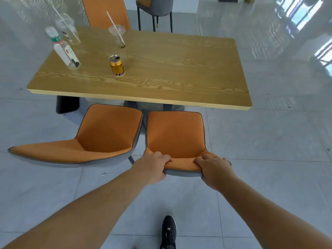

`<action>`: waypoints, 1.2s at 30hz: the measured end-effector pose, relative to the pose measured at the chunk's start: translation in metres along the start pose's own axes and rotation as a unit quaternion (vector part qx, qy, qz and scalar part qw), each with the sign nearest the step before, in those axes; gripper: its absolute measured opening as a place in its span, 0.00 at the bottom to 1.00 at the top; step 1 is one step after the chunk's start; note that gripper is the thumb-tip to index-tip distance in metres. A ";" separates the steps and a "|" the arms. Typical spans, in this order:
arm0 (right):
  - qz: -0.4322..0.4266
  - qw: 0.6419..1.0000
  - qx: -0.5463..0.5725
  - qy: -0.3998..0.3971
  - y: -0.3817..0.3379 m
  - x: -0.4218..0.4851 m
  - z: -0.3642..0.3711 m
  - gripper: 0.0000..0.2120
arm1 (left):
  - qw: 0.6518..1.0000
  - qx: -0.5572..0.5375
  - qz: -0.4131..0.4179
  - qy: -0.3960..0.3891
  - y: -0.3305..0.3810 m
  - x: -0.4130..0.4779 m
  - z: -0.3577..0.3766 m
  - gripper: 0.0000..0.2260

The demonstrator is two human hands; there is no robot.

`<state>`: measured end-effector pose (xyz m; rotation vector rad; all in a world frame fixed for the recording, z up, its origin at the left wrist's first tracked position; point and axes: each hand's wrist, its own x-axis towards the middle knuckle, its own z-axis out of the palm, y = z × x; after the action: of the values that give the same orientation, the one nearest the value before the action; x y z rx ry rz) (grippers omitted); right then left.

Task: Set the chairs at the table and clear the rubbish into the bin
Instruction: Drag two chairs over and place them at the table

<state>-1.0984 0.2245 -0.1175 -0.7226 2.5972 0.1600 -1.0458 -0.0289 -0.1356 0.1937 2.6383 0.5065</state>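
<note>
Two orange chairs stand at the near side of the wooden table [161, 72]. My left hand [152, 167] and my right hand [213, 169] both grip the top of the backrest of the right chair [175, 133], whose seat front sits just under the table edge. The left chair [100, 135] is turned askew, with its backrest pointing left. On the table stand a gold can [117, 65], a clear water bottle [62, 49] and two clear plastic cups with straws [117, 35] [67, 28]. No bin is in view.
A third orange chair [106, 13] stands at the far side of the table. A grey chair [156, 9] stands further back. A dark table leg [67, 105] shows under the left end. My black shoe [168, 232] is on the grey tiled floor.
</note>
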 end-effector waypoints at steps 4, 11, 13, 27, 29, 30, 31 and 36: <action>0.010 0.998 -0.010 -0.059 -0.004 -0.011 0.009 0.16 | 0.998 -0.004 0.028 -0.053 -0.005 -0.012 0.005 0.27; 0.031 0.999 0.011 -0.028 -0.061 -0.019 0.016 0.24 | 0.991 0.137 0.008 -0.002 -0.129 -0.061 -0.035 0.22; 0.021 1.000 0.018 -0.003 -0.095 -0.012 0.016 0.23 | 0.987 0.146 -0.061 0.013 -0.179 -0.085 -0.051 0.21; -0.080 0.995 0.005 0.064 -0.183 0.035 -0.014 0.07 | 0.977 0.116 0.058 0.169 -0.219 -0.126 -0.053 0.20; -0.100 0.992 0.018 0.081 -0.181 0.036 -0.010 0.10 | 0.978 0.112 0.078 0.160 -0.219 -0.127 -0.044 0.19; -0.102 0.992 0.017 0.069 -0.176 0.035 -0.004 0.09 | 0.978 0.108 0.077 0.159 -0.221 -0.129 -0.043 0.19; -0.101 0.993 0.010 0.065 -0.172 0.032 0.004 0.06 | 0.978 0.107 0.076 0.161 -0.223 -0.132 -0.042 0.18; -0.112 0.992 0.016 0.050 -0.167 0.030 0.013 0.07 | 0.972 0.126 0.092 0.174 -0.224 -0.131 -0.035 0.17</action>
<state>-1.0303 0.0702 -0.1418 -1.0276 2.5821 0.0146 -0.9569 -0.2752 -0.1399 0.4716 3.0452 0.2801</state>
